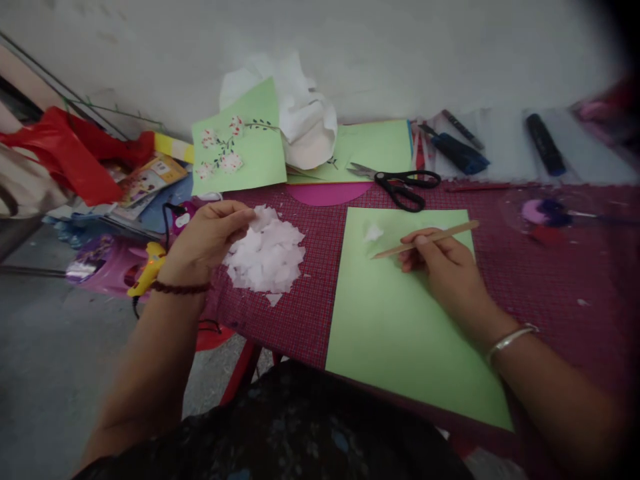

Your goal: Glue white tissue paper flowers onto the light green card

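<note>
My left arm reached forward with the wrist bent toward the right, and my left hand was at the near-left side of a heap of torn white paper scraps. Its thumb and forefinger were drawn together at the tips — whether they pinched a scrap, I could not tell. My right forearm slanted in from the lower right, and my right hand was over the green sheet, thumb and fingers closed round a pointed wooden stick. The stick's tip aimed left, just below a small white paper piece near the sheet's top left; that hand hid part of the green behind it.

Beyond the sheet's upper edge lay black-handled scissors, blades parted a little and pointing left, across the way to the green pad. Crumpled white paper covered part of that pad, and beside it leaned a green card with blossom branches. A black marker and a blue-capped tube lay farther right. On my left, a yellow glue gun sat just beside my wrist — and past it slumped a red plastic bag.
</note>
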{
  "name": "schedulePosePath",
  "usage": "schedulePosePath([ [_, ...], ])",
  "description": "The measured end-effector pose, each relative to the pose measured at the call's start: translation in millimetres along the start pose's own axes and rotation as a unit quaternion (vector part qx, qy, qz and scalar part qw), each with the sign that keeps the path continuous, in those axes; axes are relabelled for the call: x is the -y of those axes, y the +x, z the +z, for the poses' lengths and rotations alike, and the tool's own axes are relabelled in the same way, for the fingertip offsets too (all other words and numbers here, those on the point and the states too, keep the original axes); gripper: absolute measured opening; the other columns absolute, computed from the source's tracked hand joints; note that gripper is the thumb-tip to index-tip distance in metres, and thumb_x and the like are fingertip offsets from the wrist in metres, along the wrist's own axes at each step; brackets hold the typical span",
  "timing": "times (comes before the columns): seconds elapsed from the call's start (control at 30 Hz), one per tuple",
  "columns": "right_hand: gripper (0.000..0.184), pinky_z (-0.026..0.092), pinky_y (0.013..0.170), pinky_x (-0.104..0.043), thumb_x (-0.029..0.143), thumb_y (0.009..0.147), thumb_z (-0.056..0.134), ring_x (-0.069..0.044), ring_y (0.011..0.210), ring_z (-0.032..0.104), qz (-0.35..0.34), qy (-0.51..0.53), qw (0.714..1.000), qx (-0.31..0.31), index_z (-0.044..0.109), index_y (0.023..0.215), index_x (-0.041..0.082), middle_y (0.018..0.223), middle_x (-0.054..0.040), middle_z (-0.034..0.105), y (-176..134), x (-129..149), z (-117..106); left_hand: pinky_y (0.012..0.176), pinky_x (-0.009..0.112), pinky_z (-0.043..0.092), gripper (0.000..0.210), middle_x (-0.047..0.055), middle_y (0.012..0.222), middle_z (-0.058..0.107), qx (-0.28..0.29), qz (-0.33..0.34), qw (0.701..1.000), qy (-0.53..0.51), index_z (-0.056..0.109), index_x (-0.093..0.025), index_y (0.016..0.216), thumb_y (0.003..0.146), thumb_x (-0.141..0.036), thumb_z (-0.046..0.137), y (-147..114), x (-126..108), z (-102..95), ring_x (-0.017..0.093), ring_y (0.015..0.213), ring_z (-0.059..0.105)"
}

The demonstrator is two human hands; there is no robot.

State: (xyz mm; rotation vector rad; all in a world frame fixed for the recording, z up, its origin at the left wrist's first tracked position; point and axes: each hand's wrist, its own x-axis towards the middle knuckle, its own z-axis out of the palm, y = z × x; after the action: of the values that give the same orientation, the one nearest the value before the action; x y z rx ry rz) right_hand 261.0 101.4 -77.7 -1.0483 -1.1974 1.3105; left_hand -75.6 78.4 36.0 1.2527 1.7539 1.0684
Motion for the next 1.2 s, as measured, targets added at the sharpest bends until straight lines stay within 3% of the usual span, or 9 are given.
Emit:
schedulePosePath([
  [0.07,0.019,0.045,0.050,-0.028,0.040,0.087,0.062,-0.012,0.051,0.057,-0.005,0.006,1.000,0.005,0.067,0.082,0.022,0.063,0.0002,0.064,1,1,0,0.049,0.026,0.028,0.017,0.000,0.060,0.053,0.049,0.018,0.999,0.015,0.059,-0.022,0.066,0.071,-0.035,0.067,-2,-6,15.6,0.011,0.051,0.041],
  [0.13,0.019,0.045,0.049,-0.027,0.040,0.088,0.061,-0.011,0.050,0.056,-0.010,0.009,1.000,0.006,0.065,0.083,0.022,0.063,0.0011,0.064,3,2,-1,0.050,0.027,0.028,0.018,0.002,0.061,0.055,0.087,0.066,0.986,0.128,0.059,-0.022,0.067,0.074,-0.036,0.065,1,-7,30.6,0.012,0.052,0.042],
  [0.23,0.020,0.045,0.049,-0.025,0.040,0.089,0.059,-0.010,0.051,0.056,-0.017,0.007,1.000,0.001,0.064,0.084,0.021,0.063,0.0014,0.064,5,5,-3,0.052,0.028,0.021,0.022,0.002,0.058,0.050,0.002,0.171,0.912,0.372,0.052,-0.021,0.059,0.075,-0.032,0.063,11,-6,42.6,0.015,0.055,0.041],
  [0.3,0.020,0.045,0.049,-0.025,0.039,0.090,0.059,-0.010,0.051,0.056,-0.017,0.004,1.000,-0.001,0.064,0.083,0.020,0.063,0.0010,0.064,6,6,-3,0.053,0.029,0.019,0.024,0.002,0.056,0.047,-0.054,0.187,0.883,0.428,0.052,-0.021,0.058,0.076,-0.032,0.062,15,-8,41.9,0.015,0.055,0.040],
  [0.5,0.018,0.046,0.049,-0.025,0.036,0.090,0.058,-0.011,0.051,0.056,-0.018,0.014,1.000,0.005,0.064,0.084,0.021,0.064,0.0000,0.064,9,3,-4,0.047,0.026,0.026,0.020,-0.001,0.055,0.052,0.062,0.041,0.982,0.175,0.061,-0.020,0.063,0.073,-0.036,0.067,6,-21,38.7,0.010,0.048,0.038],
  [0.63,0.018,0.046,0.047,-0.024,0.038,0.090,0.058,-0.010,0.050,0.056,-0.017,0.015,1.000,0.003,0.063,0.084,0.021,0.064,0.0011,0.064,9,3,-3,0.046,0.025,0.027,0.020,-0.002,0.052,0.048,0.121,0.017,0.988,0.091,0.061,-0.020,0.061,0.071,-0.034,0.071,8,-10,46.6,0.009,0.048,0.037],
  [0.8,0.019,0.045,0.047,-0.022,0.038,0.092,0.056,-0.007,0.049,0.055,-0.030,-0.001,0.999,-0.044,0.060,0.086,0.021,0.065,0.0030,0.062,8,6,-1,0.045,0.022,0.026,0.023,-0.003,0.053,0.049,0.173,0.025,0.980,0.091,0.060,-0.020,0.058,0.070,-0.034,0.075,8,-4,63.5,0.008,0.049,0.037],
  [1.07,0.024,0.041,0.042,-0.021,0.045,0.094,0.051,-0.006,0.045,0.051,-0.075,-0.024,0.989,-0.125,0.057,0.090,0.022,0.069,0.0032,0.060,11,9,-7,0.044,0.022,0.023,0.028,-0.003,0.051,0.045,0.309,0.084,0.939,0.122,0.057,-0.017,0.056,0.071,-0.037,0.070,6,-26,154.2,0.007,0.047,0.035],
  [1.2,0.027,0.042,0.044,-0.021,0.048,0.095,0.050,-0.007,0.047,0.052,-0.095,-0.034,0.983,-0.151,0.056,0.088,0.023,0.068,0.0027,0.059,8,19,-10,0.045,0.023,0.021,0.026,-0.004,0.051,0.043,0.246,0.126,0.948,0.158,0.053,-0.017,0.056,0.072,-0.032,0.067,19,-17,187.8,0.007,0.048,0.033],
])
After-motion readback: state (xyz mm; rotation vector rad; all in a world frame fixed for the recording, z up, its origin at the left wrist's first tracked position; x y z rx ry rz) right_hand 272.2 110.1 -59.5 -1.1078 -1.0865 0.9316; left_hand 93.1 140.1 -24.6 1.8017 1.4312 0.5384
